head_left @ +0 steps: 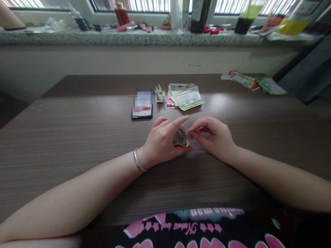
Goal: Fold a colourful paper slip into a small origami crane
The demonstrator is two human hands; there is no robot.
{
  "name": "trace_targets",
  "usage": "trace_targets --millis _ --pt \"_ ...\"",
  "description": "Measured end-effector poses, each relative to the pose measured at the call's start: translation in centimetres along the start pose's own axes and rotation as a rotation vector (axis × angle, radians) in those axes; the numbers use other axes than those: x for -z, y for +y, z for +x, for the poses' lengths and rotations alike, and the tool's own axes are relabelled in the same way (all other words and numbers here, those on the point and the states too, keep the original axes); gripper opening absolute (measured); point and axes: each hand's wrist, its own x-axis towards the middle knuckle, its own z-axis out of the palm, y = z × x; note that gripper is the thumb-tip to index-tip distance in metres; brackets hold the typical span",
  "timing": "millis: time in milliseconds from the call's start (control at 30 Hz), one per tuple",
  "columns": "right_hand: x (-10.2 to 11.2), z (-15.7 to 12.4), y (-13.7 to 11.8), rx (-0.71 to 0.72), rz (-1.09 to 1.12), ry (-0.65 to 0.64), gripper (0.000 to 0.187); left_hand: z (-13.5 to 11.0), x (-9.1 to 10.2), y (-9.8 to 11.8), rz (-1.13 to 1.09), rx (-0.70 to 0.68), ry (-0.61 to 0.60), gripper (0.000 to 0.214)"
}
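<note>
Over the table [90,127], your left hand [161,139] curls round a small clear packet [181,138] with a printed face, gripping it between thumb and fingers, while your right hand [217,136] pinches its right edge between thumb and forefinger; you can't tell what it contains. Beyond lie a phone [143,105], crumpled scraps [160,94] and a stack of printed papers [186,98]. On the windowsill [144,39], your red container [122,17] holds upright pieces, near a dark bottle [200,17].

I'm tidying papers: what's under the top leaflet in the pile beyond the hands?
Beneath the top leaflet, other papers show red and pink edges; their covered parts can't be seen.
</note>
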Motion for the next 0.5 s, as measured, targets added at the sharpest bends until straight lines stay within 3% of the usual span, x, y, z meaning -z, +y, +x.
trace_targets --millis 200,500 --pt "0.0 0.1 -0.2 -0.06 0.046 0.045 0.002 0.2 0.1 -0.2 -0.128 -0.061 -0.083 0.074" --pt "-0.6 0.3 0.8 -0.088 0.341 0.044 0.007 0.4 -0.2 -0.5 -0.289 0.051 0.035 0.045"
